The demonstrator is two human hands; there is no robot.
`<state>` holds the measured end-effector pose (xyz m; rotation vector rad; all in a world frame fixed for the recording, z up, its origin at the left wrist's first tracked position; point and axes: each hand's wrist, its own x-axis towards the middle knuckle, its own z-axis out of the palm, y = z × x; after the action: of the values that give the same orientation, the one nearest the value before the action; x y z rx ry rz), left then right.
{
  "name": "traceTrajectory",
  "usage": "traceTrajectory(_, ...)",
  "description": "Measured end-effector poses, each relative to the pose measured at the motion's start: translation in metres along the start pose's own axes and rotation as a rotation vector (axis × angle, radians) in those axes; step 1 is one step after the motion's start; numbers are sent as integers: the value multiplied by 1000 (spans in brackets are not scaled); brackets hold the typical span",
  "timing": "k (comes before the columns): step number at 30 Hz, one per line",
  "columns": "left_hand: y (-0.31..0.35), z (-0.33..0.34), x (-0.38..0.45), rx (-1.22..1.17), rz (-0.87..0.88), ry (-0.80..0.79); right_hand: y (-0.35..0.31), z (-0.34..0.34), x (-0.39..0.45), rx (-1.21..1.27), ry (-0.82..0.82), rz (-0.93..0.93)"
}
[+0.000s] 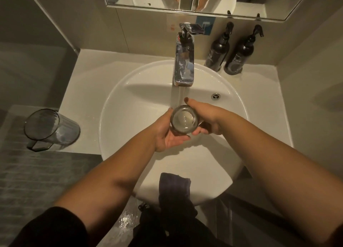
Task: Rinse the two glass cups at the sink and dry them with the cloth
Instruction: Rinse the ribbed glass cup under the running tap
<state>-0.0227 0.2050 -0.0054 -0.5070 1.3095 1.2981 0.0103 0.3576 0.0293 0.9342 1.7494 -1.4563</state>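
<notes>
Fingers (199,132) of the right hand (206,116) and left hand (167,133) curl around a small round clear glass cup (184,120) at frame centre, beside the chrome tap's (183,68) stream. Wet glass is probably slippery and fragile; grip its sides. A second ribbed glass cup (50,128) stands left; a dark cloth (174,189) drapes the white sink (130,90) rim below.

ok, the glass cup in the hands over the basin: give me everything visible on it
The glass cup is small, round and clear with a smoky tint and a thick base, its mouth facing the camera. It is held over the white basin, right beside the stream from the tap. The left hand cradles it from below and the right hand grips its far side.
</notes>
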Motion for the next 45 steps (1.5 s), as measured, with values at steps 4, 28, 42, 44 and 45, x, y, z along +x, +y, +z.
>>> traceTrajectory(4,-1,-2,-8,-46,28,-28,1,6,4,-141,16,-64)
traceTrajectory(28,-24,-23,-42,-156,169,28,-43,-17,-54,-633,733,-1076)
traceTrajectory(42,-50,-46,-77,456,777,140,36,29,-43,-64,-135,-605)
traceTrajectory(44,-49,-51,-86,618,812,209,33,33,-44,-156,-126,-684)
traceTrajectory(45,-49,-53,-90,695,828,251,31,36,-45,-195,-113,-718)
